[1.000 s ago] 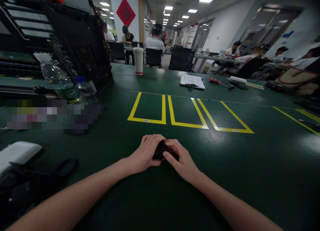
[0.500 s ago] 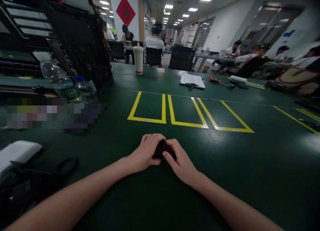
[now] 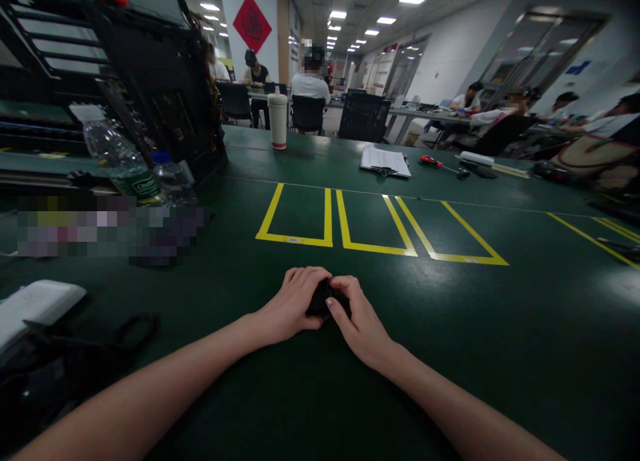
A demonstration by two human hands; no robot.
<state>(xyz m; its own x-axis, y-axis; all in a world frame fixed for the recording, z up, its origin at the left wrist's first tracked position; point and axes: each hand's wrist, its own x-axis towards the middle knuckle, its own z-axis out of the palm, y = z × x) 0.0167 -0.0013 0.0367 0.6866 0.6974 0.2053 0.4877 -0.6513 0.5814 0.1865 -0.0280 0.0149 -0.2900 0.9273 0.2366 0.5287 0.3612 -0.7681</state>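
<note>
Between my hands is a small, dark, rounded object (image 3: pixel 319 299), low over the green tabletop (image 3: pixel 320 394). Its kind cannot be made out, since fingers cover much of it. My left hand (image 3: pixel 290 304) wraps round its left side, fingers over the top and thumb at the lower edge. From the right, my right hand (image 3: pixel 357 321) meets it with bent fingers at the far edge and the thumb against the near right side. Just beyond my hands, yellow tape outlines (image 3: pixel 377 249) mark the table.
At left stand a black equipment frame (image 3: pixel 170 114) and clear plastic bottles (image 3: pixel 173 181); a white device (image 3: pixel 45 304) and dark cables lie nearer. Farther back are a white cup (image 3: pixel 277 121), a clipboard (image 3: pixel 385 161) and a red screwdriver (image 3: pixel 433 161). Several people sit beyond.
My right thumb and fingers have shifted very slightly on the dark object. Otherwise my hands and the table look the same.
</note>
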